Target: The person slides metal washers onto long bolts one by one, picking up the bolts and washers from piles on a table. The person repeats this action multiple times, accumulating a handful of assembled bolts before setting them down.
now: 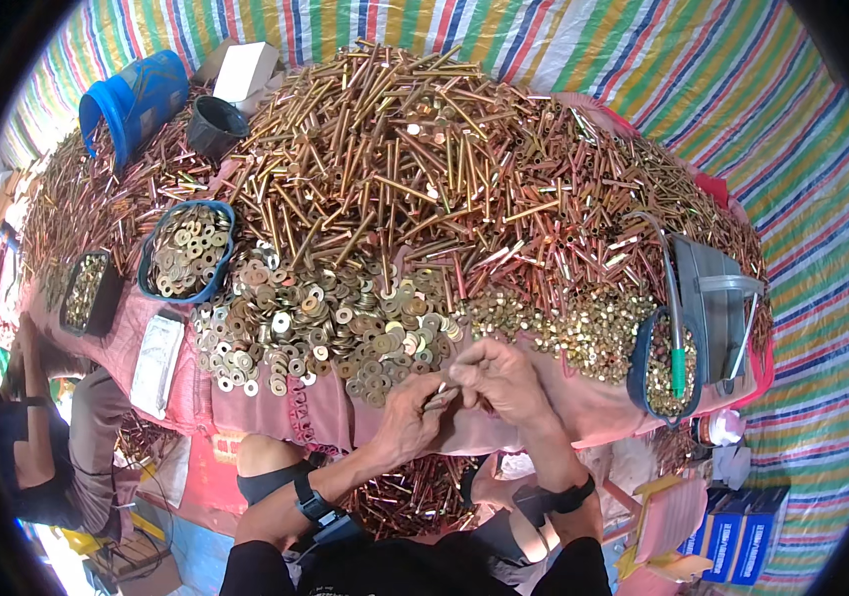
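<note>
My left hand (pixel 417 414) is closed, with a small, bright metal piece (pixel 441 389) showing at its fingertips; its exact kind is too small to tell. Right against it, my right hand (pixel 504 385) has its fingers curled in a pinch, and what they hold is hidden. Both hands are over the near edge of the pink cloth (pixel 320 417). Just beyond them lies a pile of flat metal washers (pixel 345 318), with a heap of small brass-coloured nuts (pixel 583 333) to the right. Behind these rises a large mound of long, golden metal bolts (pixel 405 159).
A blue basin (pixel 149 283) of washers and a dark tray (pixel 87 318) of nuts stand left. At right are a nut-filled blue container (pixel 643 387), a green-ended tool (pixel 679 372) and a grey bin (pixel 707 288). A blue bucket (pixel 151 94) lies far left. Someone else's arm (pixel 35 397) shows left.
</note>
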### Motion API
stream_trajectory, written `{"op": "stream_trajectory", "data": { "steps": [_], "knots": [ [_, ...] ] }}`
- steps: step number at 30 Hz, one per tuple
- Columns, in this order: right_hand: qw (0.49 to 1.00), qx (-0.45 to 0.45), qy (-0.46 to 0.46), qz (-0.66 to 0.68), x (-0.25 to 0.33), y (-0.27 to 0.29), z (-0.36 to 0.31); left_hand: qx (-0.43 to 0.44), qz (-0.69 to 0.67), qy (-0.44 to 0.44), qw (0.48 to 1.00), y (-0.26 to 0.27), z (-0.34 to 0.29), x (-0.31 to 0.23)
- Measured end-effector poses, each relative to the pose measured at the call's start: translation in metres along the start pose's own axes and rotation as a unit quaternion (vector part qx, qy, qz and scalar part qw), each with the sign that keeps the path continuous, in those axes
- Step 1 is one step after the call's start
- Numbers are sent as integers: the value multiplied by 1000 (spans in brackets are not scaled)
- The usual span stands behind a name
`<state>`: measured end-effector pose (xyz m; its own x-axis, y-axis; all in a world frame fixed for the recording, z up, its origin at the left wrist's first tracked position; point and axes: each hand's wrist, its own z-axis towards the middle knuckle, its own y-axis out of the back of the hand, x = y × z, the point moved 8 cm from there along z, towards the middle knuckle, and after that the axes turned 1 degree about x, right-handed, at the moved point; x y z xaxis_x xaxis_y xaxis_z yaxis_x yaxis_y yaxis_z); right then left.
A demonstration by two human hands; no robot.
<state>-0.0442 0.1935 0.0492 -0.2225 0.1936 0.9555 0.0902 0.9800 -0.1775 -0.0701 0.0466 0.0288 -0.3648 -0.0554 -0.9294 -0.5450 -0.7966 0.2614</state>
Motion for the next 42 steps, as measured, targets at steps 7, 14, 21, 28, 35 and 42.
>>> {"op": "stream_trajectory", "data": {
  "steps": [7,14,21,28,35,42],
  "knots": [
    [994,-62,25,-83,9,-2,-4,-9,-22,14,1000,1,0,0],
    [820,-277,262,-427,48,31,32,-57,-30,41,997,-1,-5,12],
    [772,-287,261,-503,42,34,80,-68,-80,-37,994,2,-5,-2],
    [803,-258,204,-497,29,40,89,-75,-41,-20,996,3,-4,4],
    [994,-92,66,10,16,27,45,-97,-69,5,993,-1,-3,13],
    [980,-73,186,-5,31,-5,0,-113,-21,-23,993,0,-4,7]
  ]
}}
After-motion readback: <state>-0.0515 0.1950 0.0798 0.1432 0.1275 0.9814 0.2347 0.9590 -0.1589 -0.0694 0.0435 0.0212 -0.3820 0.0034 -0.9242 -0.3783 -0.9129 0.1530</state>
